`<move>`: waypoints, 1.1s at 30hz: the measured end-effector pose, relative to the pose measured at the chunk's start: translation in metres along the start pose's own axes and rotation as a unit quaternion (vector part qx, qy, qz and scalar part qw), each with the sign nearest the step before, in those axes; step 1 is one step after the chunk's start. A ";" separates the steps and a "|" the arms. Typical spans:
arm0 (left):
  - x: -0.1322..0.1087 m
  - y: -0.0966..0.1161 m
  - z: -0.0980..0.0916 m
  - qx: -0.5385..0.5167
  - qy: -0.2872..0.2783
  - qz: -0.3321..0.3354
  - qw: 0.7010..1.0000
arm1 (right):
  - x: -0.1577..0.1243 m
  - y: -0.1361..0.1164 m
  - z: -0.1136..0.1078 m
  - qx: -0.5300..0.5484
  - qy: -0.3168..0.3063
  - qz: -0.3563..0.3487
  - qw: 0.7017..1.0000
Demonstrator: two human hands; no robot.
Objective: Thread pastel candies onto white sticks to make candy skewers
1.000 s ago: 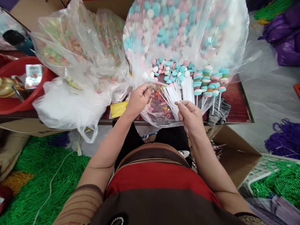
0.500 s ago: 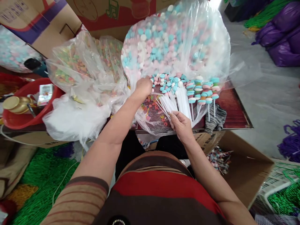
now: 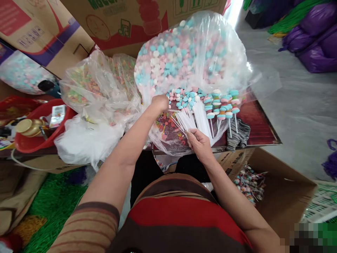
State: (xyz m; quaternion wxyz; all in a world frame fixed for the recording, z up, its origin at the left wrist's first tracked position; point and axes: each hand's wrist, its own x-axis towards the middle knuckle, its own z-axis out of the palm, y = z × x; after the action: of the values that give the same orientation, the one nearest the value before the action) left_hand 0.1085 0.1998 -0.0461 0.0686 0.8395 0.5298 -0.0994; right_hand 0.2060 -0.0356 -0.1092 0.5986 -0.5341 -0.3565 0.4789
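My right hand [image 3: 199,142] is closed on the lower ends of thin white sticks [image 3: 184,119], which fan out over the table. More white sticks [image 3: 202,116] lie side by side just right of them. My left hand [image 3: 160,103] is at the left edge of a loose pile of pink, blue and white candies [image 3: 188,97]; its fingers are hidden behind the back of the hand. Beneath lie small coloured ring candies [image 3: 168,127] on clear plastic. To the right, several candy skewers [image 3: 226,105] rest with their sticks pointing towards me.
A large clear bag of candies [image 3: 179,56] stands behind the pile. Left are bags of green-orange candies [image 3: 86,80] and a red basin [image 3: 31,140]. A striped grey glove [image 3: 238,135] lies near the table's right edge [image 3: 265,130]. An open carton [image 3: 284,186] with wrapped sticks stands below.
The view has shifted a little. My left hand has drawn slightly nearer to me along the edge of the candy pile. My right hand keeps its grip on the sticks.
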 end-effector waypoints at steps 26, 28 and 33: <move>0.017 0.025 0.007 -0.030 0.098 0.145 0.984 | -0.004 0.008 -0.003 -0.047 -0.017 -0.016 0.999; 0.010 0.013 0.008 -0.024 0.076 0.137 0.987 | -0.004 0.010 -0.003 -0.049 -0.018 -0.022 0.998; -0.009 -0.008 0.018 -0.094 0.099 0.120 0.983 | -0.004 0.011 -0.005 -0.065 -0.017 -0.035 0.997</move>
State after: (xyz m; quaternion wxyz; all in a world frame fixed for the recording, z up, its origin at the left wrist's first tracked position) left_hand 0.0955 0.1911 -0.0616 0.1058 0.8924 0.4365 0.0438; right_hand 0.2077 -0.0413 -0.1210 0.5733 -0.5508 -0.4152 0.4423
